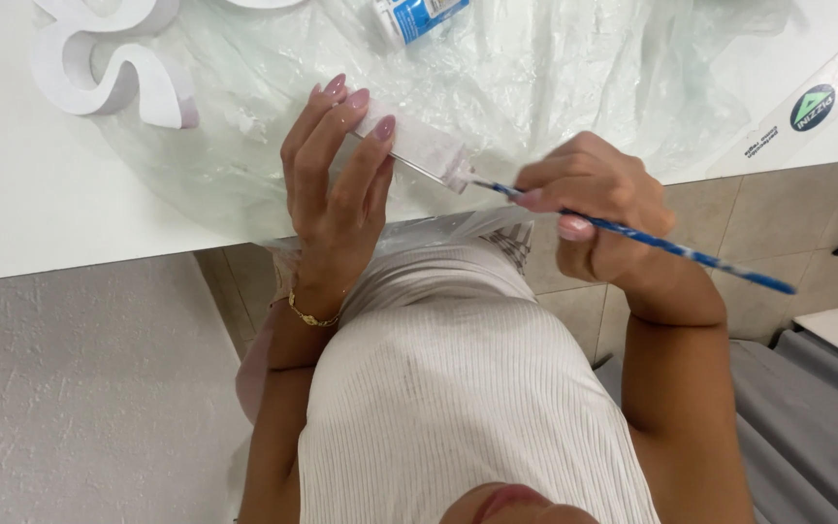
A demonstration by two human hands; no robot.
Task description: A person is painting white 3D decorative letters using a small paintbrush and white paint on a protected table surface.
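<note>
A small white block [417,147] is lying tilted over the plastic sheet, one end toward four o'clock; a blue-handled paintbrush [652,240] is touching that end, handle trailing toward four o'clock.

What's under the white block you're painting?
Crinkled clear plastic sheet lies under the white block, over the white table. The left hand covers the block's near end, so anything directly beneath there is hidden.

Head camera – looking down, close, table edge [70,243]
</note>
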